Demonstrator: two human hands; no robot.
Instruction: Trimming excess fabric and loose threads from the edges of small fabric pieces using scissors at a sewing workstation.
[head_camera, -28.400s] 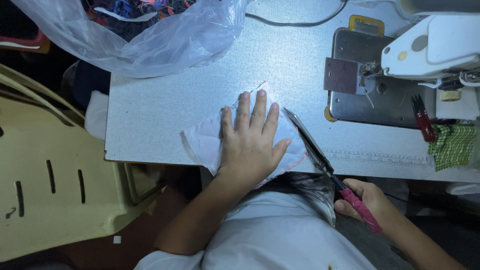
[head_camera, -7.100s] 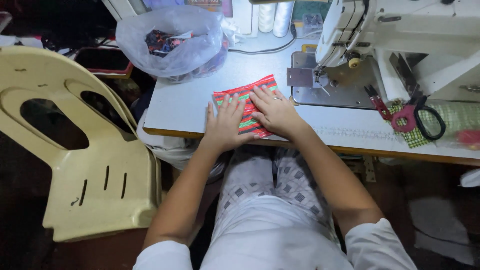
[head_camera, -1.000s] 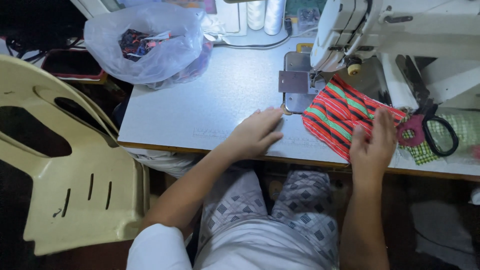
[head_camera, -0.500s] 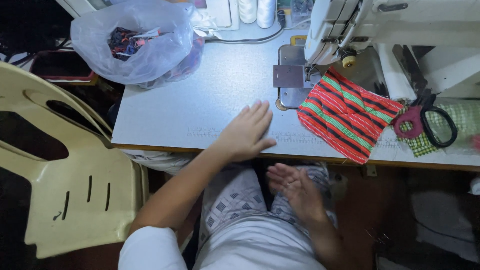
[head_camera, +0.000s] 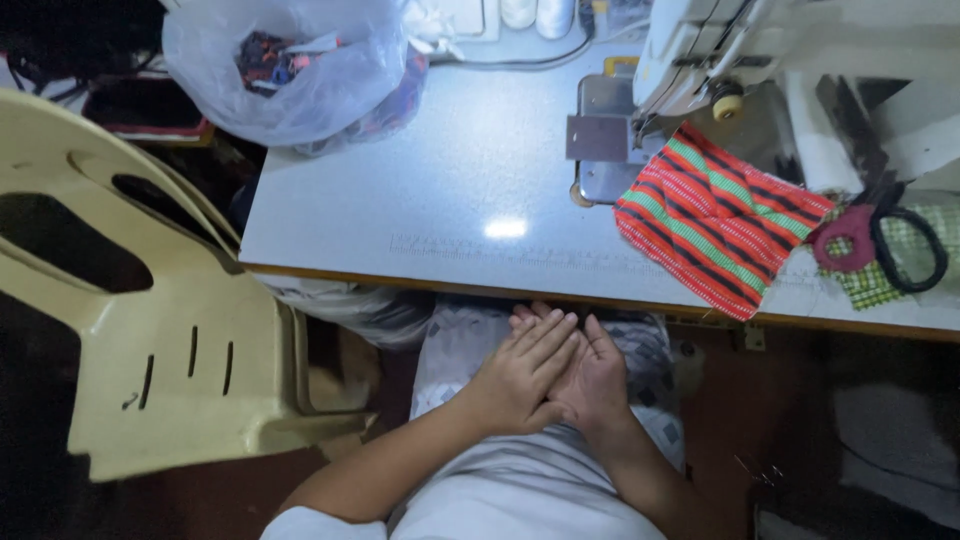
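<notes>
I am resting my left hand (head_camera: 520, 375) flat over my right hand (head_camera: 595, 385), palms pressed together and holding nothing, in my lap at lower centre, a pause between sewing steps by my reckoning; the red-and-green striped cloth (head_camera: 715, 220) is lying at upper right beside the sewing machine (head_camera: 700, 50), needing a reach back up
</notes>
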